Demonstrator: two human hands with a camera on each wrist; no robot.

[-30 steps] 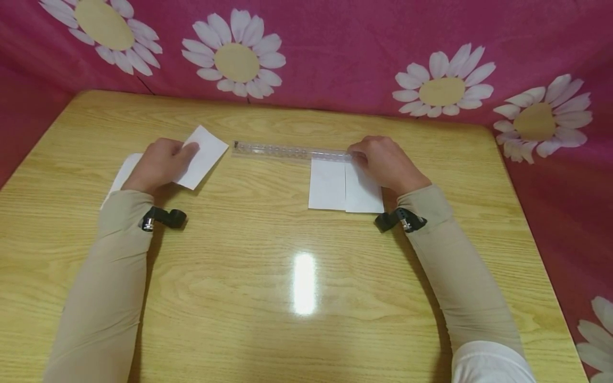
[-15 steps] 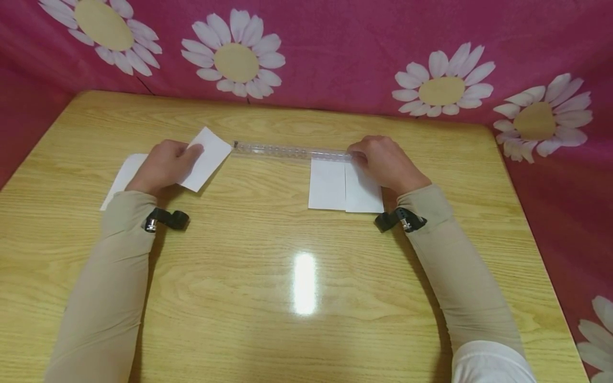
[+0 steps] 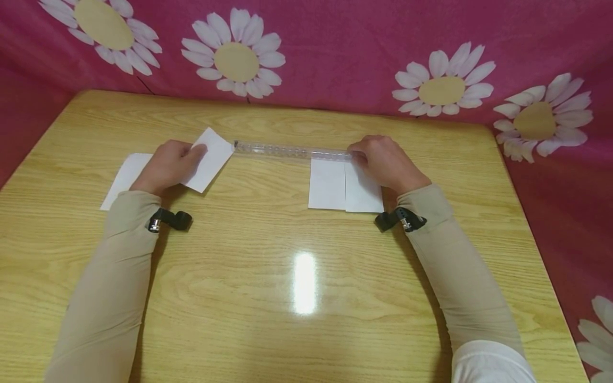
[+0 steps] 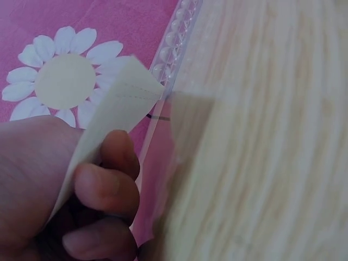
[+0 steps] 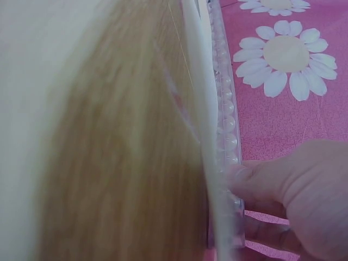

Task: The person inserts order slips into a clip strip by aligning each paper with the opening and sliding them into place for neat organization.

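Note:
My left hand point(image 3: 166, 166) pinches a small white paper card point(image 3: 209, 162) between thumb and fingers, tilted above the table. One corner of the card overlaps the left end of a clear plastic strip point(image 3: 280, 150) in the head view. Close up in the left wrist view, a row of round bumps runs along the strip point(image 4: 175, 41), and the card point(image 4: 117, 100) has faint dotted lines. The strip's other end is held by my right hand point(image 3: 388, 162), thumb against it. Two white cards point(image 3: 327, 183) lie side by side below the strip, the right one partly under my hand.
Another white sheet point(image 3: 124, 175) lies on the wooden table point(image 3: 249, 255), partly hidden behind my left hand. A pink cloth with daisies point(image 3: 330, 64) hangs along the table's far edge. Both wrists carry black straps point(image 3: 174, 219).
My left hand has moved slightly right with the card, bringing its corner to the strip's left end. The right hand, the strip and the two cards have stayed put.

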